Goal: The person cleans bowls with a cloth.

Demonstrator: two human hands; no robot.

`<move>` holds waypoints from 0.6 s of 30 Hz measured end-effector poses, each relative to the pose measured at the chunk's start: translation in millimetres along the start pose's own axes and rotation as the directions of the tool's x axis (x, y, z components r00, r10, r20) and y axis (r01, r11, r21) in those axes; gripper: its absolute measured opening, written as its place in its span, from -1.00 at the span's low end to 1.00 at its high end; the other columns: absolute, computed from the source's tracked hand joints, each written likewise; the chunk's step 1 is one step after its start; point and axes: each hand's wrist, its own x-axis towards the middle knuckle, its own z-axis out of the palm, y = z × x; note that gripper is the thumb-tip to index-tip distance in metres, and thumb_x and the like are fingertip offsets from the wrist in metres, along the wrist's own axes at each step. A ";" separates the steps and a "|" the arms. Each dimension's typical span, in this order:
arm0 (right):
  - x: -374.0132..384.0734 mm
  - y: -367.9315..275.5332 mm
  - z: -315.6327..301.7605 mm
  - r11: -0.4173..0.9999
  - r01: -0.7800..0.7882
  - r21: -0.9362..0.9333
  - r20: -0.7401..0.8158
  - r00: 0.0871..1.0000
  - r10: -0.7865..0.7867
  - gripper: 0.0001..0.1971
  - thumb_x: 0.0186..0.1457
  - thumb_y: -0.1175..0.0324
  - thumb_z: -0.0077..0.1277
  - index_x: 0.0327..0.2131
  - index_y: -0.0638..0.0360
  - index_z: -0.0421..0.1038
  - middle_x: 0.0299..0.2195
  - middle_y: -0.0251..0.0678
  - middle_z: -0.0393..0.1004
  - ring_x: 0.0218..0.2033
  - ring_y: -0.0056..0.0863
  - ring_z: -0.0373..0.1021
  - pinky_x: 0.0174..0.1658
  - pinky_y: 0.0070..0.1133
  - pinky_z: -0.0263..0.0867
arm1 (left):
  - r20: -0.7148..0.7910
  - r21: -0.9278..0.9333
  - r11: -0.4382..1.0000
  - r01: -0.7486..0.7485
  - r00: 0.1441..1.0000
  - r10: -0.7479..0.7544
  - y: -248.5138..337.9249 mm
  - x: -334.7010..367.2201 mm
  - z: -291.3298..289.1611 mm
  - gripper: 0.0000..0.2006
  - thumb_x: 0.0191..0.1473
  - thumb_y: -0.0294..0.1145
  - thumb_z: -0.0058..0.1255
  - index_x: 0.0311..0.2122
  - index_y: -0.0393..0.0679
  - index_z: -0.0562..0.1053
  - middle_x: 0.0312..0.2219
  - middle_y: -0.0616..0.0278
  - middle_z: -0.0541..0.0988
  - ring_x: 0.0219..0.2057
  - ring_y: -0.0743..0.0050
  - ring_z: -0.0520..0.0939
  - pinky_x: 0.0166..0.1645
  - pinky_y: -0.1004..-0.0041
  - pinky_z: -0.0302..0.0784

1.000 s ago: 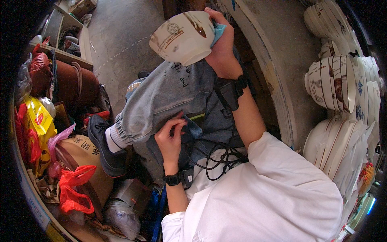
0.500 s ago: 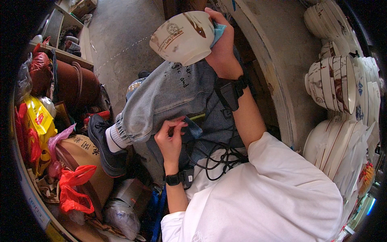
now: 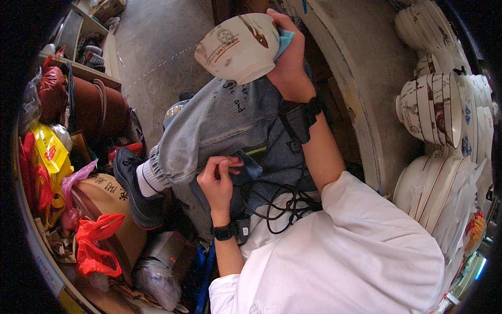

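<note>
My right hand is raised at the top centre, closed on the rim side of a white bowl with brown markings. The bowl is tipped sideways, its outer wall and foot in sight and its inside hidden. Between palm and bowl a piece of light blue cloth shows. Low over my lap, my left hand has loosely bent fingers, with nothing visible in them. Beside its fingertips is a blue fabric flap on the jeans.
Stacked bowls and plates line the right side. A black cable lies coiled on my lap. At left are a brown pot, a red plastic bag, a yellow bag and a tan round container.
My left hand has shifted slightly left, and its fingers and thumb have changed their bend. The bowl and my right hand have barely moved.
</note>
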 end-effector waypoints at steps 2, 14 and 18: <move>3.5 -0.1 -5.4 1.000 0.009 0.004 0.011 1.000 -0.009 -0.75 0.25 0.13 -0.09 -0.22 0.04 0.48 -0.27 -0.36 0.57 -0.17 -0.47 0.51 -0.04 -0.49 0.43 | 0.020 0.057 0.998 -0.016 1.000 0.015 -0.8 0.1 -3.5 -0.71 0.30 -0.38 -0.12 -0.44 -0.34 0.43 -0.54 0.09 0.66 -0.56 0.51 0.65 -0.52 0.57 0.48; -1.9 1.4 -2.6 0.995 0.059 -0.078 -0.007 0.998 -0.060 -0.73 0.27 0.12 -0.12 -0.16 0.04 0.47 -0.24 -0.38 0.56 -0.14 -0.48 0.50 -0.02 -0.48 0.43 | 0.039 0.023 0.997 0.072 0.997 -0.073 3.4 1.5 -1.3 -0.70 0.29 -0.37 -0.10 -0.46 -0.32 0.44 -0.59 0.14 0.63 -0.58 0.56 0.61 -0.49 0.58 0.46; -1.5 1.4 -6.2 0.990 0.093 -0.105 -0.004 0.996 -0.094 -0.72 0.28 0.10 -0.12 -0.13 0.02 0.45 -0.19 -0.37 0.55 -0.08 -0.47 0.48 0.02 -0.46 0.42 | 0.027 0.026 0.996 0.085 0.996 -0.086 10.4 2.6 2.8 -0.76 0.26 -0.41 -0.06 -0.44 -0.31 0.46 -0.53 0.16 0.64 -0.52 0.55 0.62 -0.45 0.56 0.49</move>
